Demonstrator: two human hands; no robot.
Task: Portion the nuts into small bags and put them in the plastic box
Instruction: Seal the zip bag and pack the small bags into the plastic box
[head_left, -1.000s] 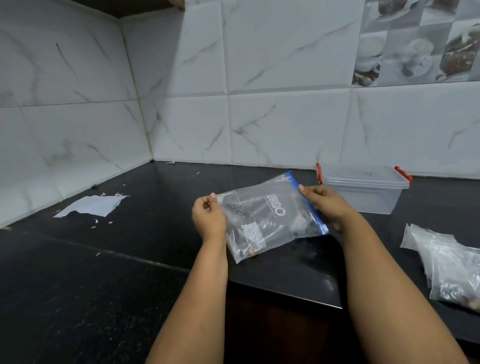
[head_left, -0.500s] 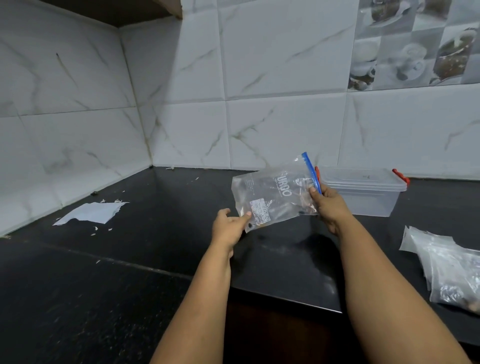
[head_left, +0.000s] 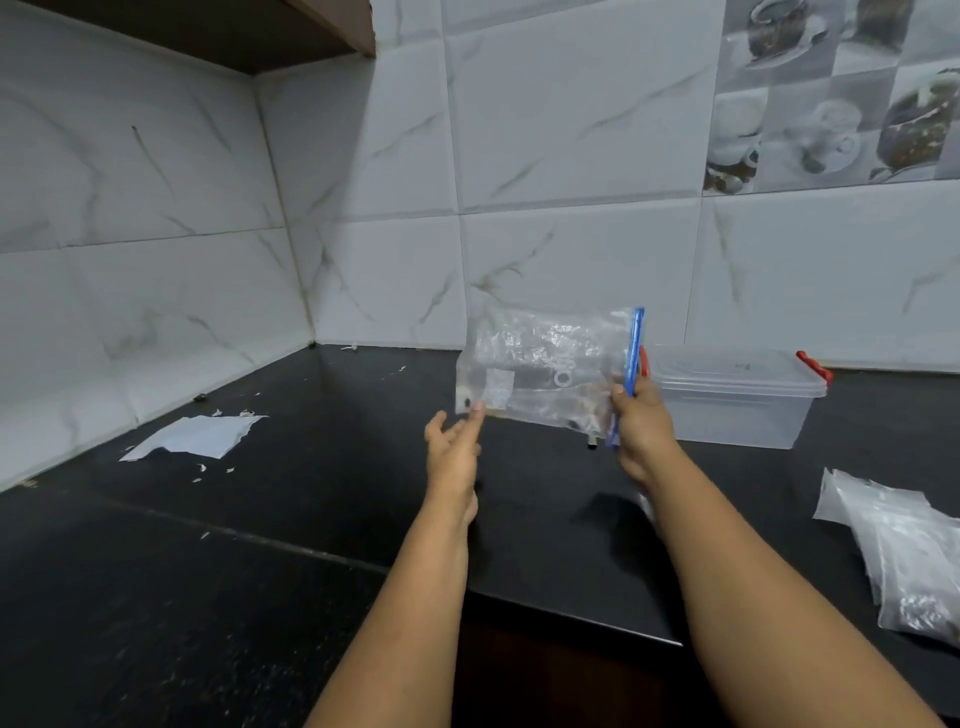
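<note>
**Bag held up over the dark surface**

A lidded plastic box (head_left: 732, 397) sits far right, spare bags (head_left: 904, 551) near right, torn paper (head_left: 195, 436) left. My right hand (head_left: 641, 426) pinches the bag (head_left: 545, 371) by its blue zip edge; the bag stretches leftward, long axis level. My left hand (head_left: 452, 452), fingers loose, touches its lower left corner.

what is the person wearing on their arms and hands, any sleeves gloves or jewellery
Nothing shows on either one. The left hand and right hand are bare, without gloves, rings, a watch or bracelets. Both forearms are uncovered as far as the frame's lower edge, so no sleeve is in view.
</note>
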